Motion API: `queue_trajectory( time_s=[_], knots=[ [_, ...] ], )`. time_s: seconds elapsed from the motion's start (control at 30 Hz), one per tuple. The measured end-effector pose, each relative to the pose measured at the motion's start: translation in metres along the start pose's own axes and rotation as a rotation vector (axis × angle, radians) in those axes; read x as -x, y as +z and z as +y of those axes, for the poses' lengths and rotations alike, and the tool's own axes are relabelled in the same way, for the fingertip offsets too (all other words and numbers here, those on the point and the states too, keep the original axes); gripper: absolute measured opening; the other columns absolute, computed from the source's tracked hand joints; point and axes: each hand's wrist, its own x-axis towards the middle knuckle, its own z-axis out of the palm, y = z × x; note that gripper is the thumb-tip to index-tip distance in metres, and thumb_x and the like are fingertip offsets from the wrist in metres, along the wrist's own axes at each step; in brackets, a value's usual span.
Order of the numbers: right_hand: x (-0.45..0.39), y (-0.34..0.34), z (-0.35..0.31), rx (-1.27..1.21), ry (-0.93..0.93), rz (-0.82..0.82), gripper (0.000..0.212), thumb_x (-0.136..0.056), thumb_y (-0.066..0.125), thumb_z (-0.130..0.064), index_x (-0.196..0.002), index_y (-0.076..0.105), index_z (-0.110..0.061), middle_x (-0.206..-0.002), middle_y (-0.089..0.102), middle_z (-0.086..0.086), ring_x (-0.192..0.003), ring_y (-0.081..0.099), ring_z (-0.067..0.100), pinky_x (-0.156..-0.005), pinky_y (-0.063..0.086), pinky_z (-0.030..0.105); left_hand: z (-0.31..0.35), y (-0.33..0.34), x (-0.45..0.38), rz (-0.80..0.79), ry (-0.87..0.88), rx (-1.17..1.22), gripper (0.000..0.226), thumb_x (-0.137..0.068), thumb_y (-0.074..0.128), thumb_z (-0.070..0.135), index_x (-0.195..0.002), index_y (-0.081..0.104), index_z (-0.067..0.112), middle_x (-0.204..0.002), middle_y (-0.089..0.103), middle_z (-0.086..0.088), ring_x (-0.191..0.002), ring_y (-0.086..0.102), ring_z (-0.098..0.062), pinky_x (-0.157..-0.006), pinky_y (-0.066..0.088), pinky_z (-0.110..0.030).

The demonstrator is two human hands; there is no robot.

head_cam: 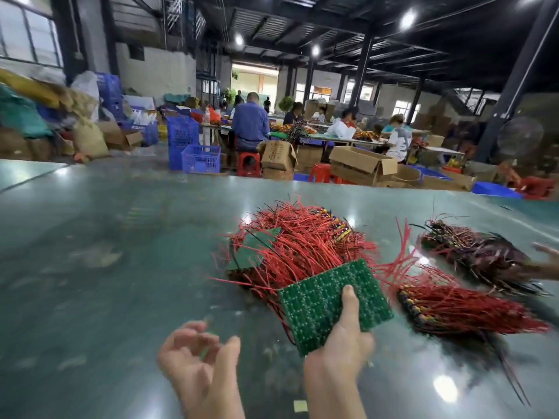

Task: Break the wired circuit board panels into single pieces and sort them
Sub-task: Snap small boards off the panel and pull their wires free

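Right hand (338,343) grasps one green circuit board panel (332,300), thumb on top, above the tabletop (106,237). Left hand (196,355), blurred, its grip loosely curled around a small green piece (206,352). Three wired heaps: large red heap (302,243), smaller red heap (465,309), dark heap (481,255).

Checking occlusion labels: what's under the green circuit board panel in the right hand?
Red wires fan out from beneath the green circuit board panel into the big red pile. The right hand has its thumb on top; its fingers and the panel's underside are hidden.
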Motion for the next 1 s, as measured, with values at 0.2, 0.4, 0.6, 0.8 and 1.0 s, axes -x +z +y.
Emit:
queue_trajectory(
  time_s=[0.2,0.4,0.6,0.8,1.0],
  knots=[
    [-0.002,0.003,0.026,0.020,-0.139,-0.006,0.014,-0.078,0.075,-0.024,-0.090,0.070,-0.025,-0.087,0.075,0.001,-0.072,0.071,0.021,-0.064,0.059,0.047,-0.003,0.003,0.000,-0.432,-0.422,-0.231,0.026,-0.085,0.054,-0.011,-0.088,0.064,0.012,-0.079,0.069,0.000,-0.074,0.059,-0.015,-0.070,0.047,-0.031],
    [0.004,-0.002,0.028,0.020,-0.262,-0.052,0.014,-0.079,0.073,-0.013,-0.089,0.067,-0.021,-0.088,0.075,-0.001,-0.078,0.069,0.017,-0.072,0.058,0.040,-0.001,0.008,0.003,-0.296,-0.531,-0.122,0.027,-0.084,0.052,-0.013,-0.087,0.062,0.013,-0.083,0.065,-0.002,-0.073,0.056,-0.014,-0.063,0.043,-0.030],
    [0.004,-0.002,0.027,-0.023,-0.306,-0.105,0.032,-0.080,0.071,-0.008,-0.087,0.070,-0.040,-0.087,0.075,-0.007,-0.078,0.070,0.013,-0.062,0.057,0.028,-0.001,0.009,-0.001,-0.378,-0.803,-0.008,0.019,-0.087,0.050,0.000,-0.090,0.063,0.014,-0.073,0.071,-0.002,-0.064,0.066,-0.013,-0.056,0.048,-0.028],
    [0.003,-0.001,0.036,0.014,-0.274,-0.191,0.029,-0.080,0.071,-0.009,-0.090,0.067,-0.036,-0.089,0.074,-0.002,-0.079,0.070,0.018,-0.065,0.058,0.034,-0.005,0.014,-0.022,-0.606,-1.032,-0.100,0.020,-0.077,0.059,0.027,-0.065,0.071,0.017,-0.064,0.059,-0.004,-0.047,0.050,-0.019,-0.047,0.045,-0.026],
    [-0.021,-0.011,0.024,0.287,-0.244,-0.336,0.030,-0.077,0.075,-0.019,-0.103,0.061,-0.023,-0.101,0.070,0.003,-0.091,0.067,0.011,-0.081,0.054,0.027,-0.024,0.012,-0.040,-0.558,-0.800,0.022,0.050,-0.065,0.070,0.016,-0.113,0.057,0.017,-0.094,0.073,-0.013,-0.070,0.069,-0.027,-0.058,0.054,-0.041]
  ],
)
